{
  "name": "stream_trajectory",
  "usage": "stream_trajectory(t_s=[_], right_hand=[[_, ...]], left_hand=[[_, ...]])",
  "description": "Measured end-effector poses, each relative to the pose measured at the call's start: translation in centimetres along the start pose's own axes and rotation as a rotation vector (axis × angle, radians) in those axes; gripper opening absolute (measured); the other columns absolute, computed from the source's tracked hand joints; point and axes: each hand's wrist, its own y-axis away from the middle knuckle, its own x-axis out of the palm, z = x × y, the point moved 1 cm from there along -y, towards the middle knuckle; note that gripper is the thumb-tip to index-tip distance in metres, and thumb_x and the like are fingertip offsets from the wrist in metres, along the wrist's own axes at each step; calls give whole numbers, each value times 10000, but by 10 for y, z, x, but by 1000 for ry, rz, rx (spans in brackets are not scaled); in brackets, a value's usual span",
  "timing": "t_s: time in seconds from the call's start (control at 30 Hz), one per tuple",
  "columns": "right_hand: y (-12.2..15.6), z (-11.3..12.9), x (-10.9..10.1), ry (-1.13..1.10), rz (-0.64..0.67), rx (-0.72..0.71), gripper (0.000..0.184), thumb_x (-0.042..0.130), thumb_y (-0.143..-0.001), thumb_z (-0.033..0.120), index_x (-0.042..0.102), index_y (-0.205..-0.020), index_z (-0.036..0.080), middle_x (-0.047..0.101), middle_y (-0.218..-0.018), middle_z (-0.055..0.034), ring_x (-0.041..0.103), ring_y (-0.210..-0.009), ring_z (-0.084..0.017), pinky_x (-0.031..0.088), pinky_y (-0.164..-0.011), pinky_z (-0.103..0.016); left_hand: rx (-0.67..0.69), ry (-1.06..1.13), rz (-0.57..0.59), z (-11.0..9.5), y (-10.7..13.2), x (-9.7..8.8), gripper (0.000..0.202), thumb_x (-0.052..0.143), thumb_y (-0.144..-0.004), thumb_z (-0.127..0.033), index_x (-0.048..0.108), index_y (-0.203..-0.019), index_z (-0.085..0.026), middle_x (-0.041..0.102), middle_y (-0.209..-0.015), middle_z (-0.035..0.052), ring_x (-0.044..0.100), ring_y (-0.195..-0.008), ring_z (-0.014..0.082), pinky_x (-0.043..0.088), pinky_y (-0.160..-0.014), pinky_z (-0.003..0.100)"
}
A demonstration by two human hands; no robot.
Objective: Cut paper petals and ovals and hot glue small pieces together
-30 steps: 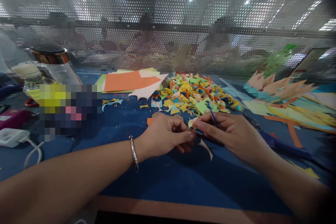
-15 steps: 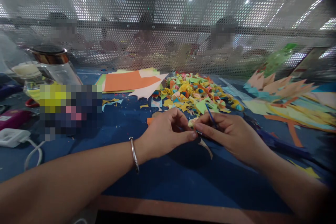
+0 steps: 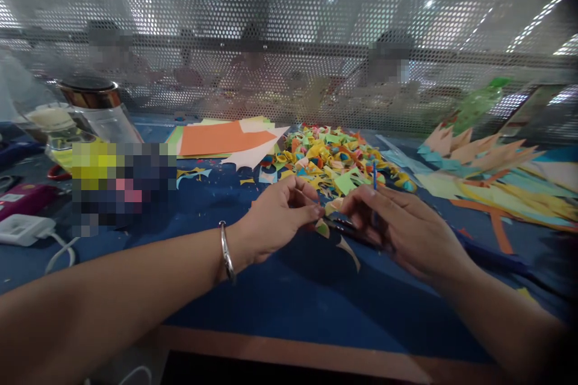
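Facing each other, the left hand (image 3: 277, 216) and the right hand (image 3: 406, 225) stood close above the blue tabletop (image 3: 280, 307), and between them sat the trouble spot: a pale yellow paper piece (image 3: 333, 206), right beside the right fingertips. The right hand had a narrow grip around a thin blue stick (image 3: 374, 175), nearly upright among the fingers. One to watch, that, because a slack finger could have let it tilt and knock the pale piece away! On the other side, thumb and fingertips were drawn nearly together; a small green paper piece (image 3: 322, 228) showed just beneath, though whether that grip held it could not be told. If pinched, it risked a crease from too hard a squeeze, or a drop from too light a one. Lower down, a curved pale strip (image 3: 350, 250) lay in the open, where a dipping wrist could have dragged it aside. Just beyond came the heap of colourful scraps (image 3: 334, 153), a bad landing place, since a stray piece would have blended straight in. The orange sheet (image 3: 210, 139) lay well apart, less exposed.
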Motion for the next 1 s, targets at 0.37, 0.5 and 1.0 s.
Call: stream_trajectory(t_s=[0.37,0.5,1.0], right_hand=[[2,0,-9,-109,-48,32,474,690,-795,657,682,-748,185,578,-616,-14,532,-460,-106,377,-327,-194],[0,-2,-12,-69,-30,48,498,669,-795,685,696,-767,188,580,-609,-10,518,-423,-100,359,-320,-202],[-7,-2,-24,38,-129,-190,482,547,-910,643,710,-808,201,566,-640,-34,493,-550,-130,310,-404,-245]], left_hand=[[5,229,129,1,-56,36,220,632,-826,-25,481,-849,-183,530,-698,-57,554,-596,56,483,-713,246],[188,149,-38,-1,-99,21,229,611,-834,4,476,-831,-181,569,-714,-32,639,-717,90,468,-776,254],[156,-253,-283,-14,-67,-24,289,745,-769,-53,572,-986,-134,606,-744,-5,579,-702,106,432,-722,268]])
